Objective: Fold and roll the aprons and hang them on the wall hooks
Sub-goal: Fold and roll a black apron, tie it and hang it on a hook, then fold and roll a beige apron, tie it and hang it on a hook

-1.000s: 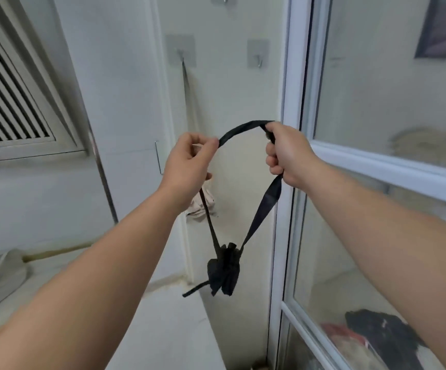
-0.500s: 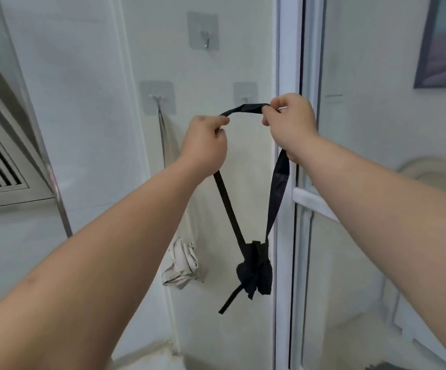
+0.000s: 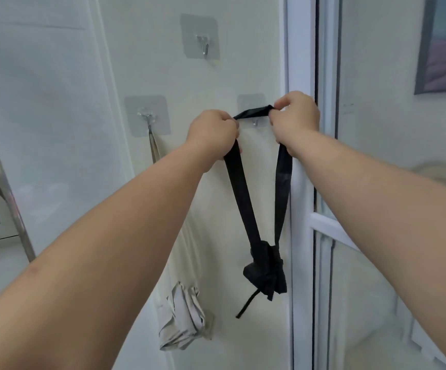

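— On the wall [image 3: 56, 134], between the two hands, where did the hook sit?

— The lower right hook [image 3: 255, 123] showed just under the strap [image 3: 252, 112]. The strap's top ran side to side between the hands, crosswise to the hook.

— And the hands?

— The left hand [image 3: 213, 134] had its fingers curled round the strap's left leg. The right hand [image 3: 295, 116] pinched the top of the loop between thumb and fingertips, and looked slightly nearer the hook.

— Where was the apron itself?

— The black apron [image 3: 265, 273], rolled into a bundle, hung below on both legs of the strap, beside the pale apron [image 3: 184, 316] that hung from the left hook [image 3: 147, 117]. The top hook [image 3: 204, 45] was bare.

— So what did the move call for?

— Probably pushing the strap toward the wall and lowering it behind the hook's tip. From that angle I couldn't tell how far the strap stood off the wall; it may have been touching the hook.
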